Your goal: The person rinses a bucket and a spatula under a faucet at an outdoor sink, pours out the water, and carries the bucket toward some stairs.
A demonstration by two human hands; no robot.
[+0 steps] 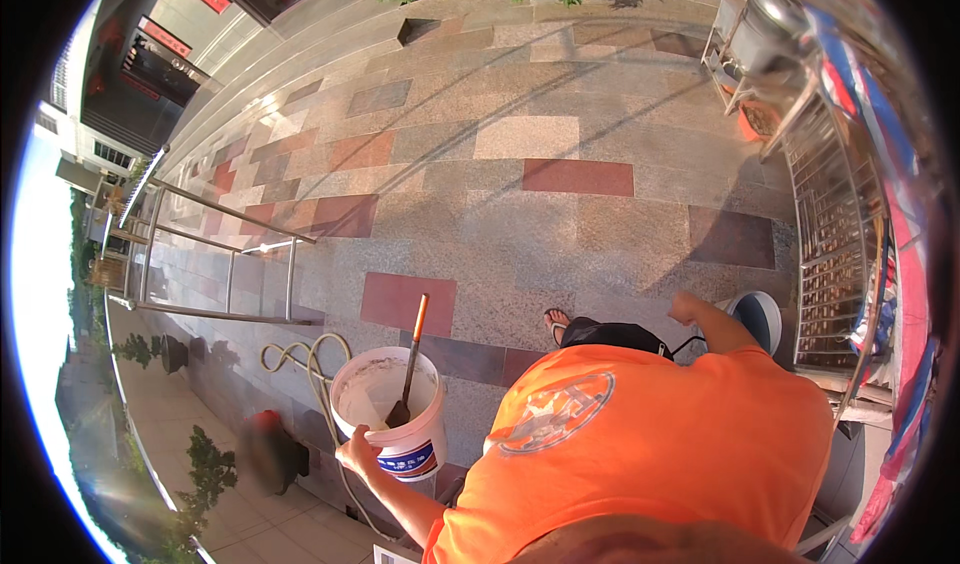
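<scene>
My left hand point(358, 453) grips the near rim of a white plastic bucket point(433, 425) with a blue label bearing writing. A tool with a long wooden handle point(414, 339) and a dark flat head leans inside it. My right hand point(682, 309) is curled, held out on the other side of my orange T-shirt point(645, 444). Partly behind that forearm stands a second bucket point(765, 316), pale outside and dark blue within. A thin black handle point(686, 345) loops out beside it. Whether the right fingers hold anything does not show.
A pale hose point(315, 365) lies coiled behind the white bucket. To the left stand a metal tube frame point(225, 252) and potted plants point(176, 354). On the right are a metal grille point(832, 234), striped tarpaulin point(904, 264), large metal pot point(769, 27) and orange planter point(757, 119).
</scene>
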